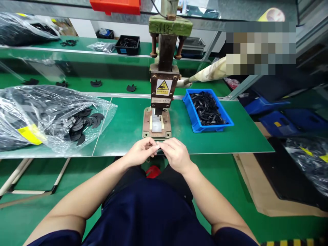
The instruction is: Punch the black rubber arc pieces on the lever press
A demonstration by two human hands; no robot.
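Note:
My left hand (144,149) and my right hand (176,153) meet at the front edge of the green workbench, just before the base of a bench press (156,128). Both have their fingers pinched together, fingertips touching or nearly so. Whatever lies between them is hidden by the fingers and too small to name. The press head (165,87) carries a yellow warning label and stands above a pale plate (156,125) in the base. On the left, a clear plastic bag (51,116) lies open with dark curved pieces (78,124) at its mouth.
A blue bin (188,104) of small black parts stands right of the press. Several black pieces (131,88) sit spaced along the strip behind. A black tray (128,46) is further back. Beyond the press, a co-worker's sleeved arm (210,71) reaches in from the right.

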